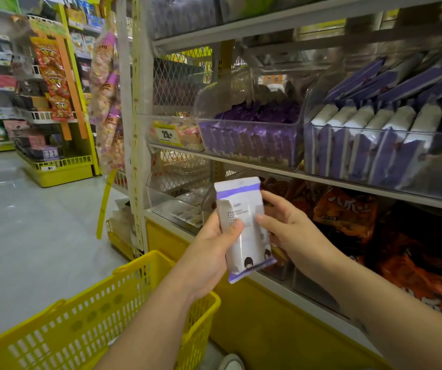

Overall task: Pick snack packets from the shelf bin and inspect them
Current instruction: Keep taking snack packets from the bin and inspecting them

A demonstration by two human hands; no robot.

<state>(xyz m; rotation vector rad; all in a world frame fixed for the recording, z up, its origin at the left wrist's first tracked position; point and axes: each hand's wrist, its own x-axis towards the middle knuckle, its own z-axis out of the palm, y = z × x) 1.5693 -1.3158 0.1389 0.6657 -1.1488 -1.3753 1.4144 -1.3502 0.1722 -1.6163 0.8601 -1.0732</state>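
Near the lower shelf, centre of view: the snack packet (248, 244) stands almost upright with a slight tilt. It is clear of every bin and held between both hands in front of the shelf edge.
Left hand (209, 252): it grips the packet's lower left side, thumb laid across the face and fingers wrapped behind. It appears to carry the weight.
Right hand (289, 228): it pinches the right edge, thumb on the face and fingers behind, probably to steady or turn the packet.
Why held so: the small block of print faces the person, so I judge this to be the reading part of the inspection.
Packet make: a flat oblong of thin, glossy film, white with a purple band at each crimped end and small cartoon heads near the bottom. It looks soft enough to flex under the thumbs.
Source bin (348, 128): a clear, hard plastic bin on the shelf above, far right.
Stocked packets (374, 116): look-alike white and purple packs on edge in a leaning row, probably so that their tops are easy to pinch.
Neighbour bin (252, 166): it sits left of the source bin, clear with rounded sides, and is full of purple wrappers.
Orange bags (348, 212): crinkled foil packs heaped on the low shelf, right of the hands.
Basket (107, 311): yellow lattice plastic, near left, below the left forearm. I cannot tell how it is carried.
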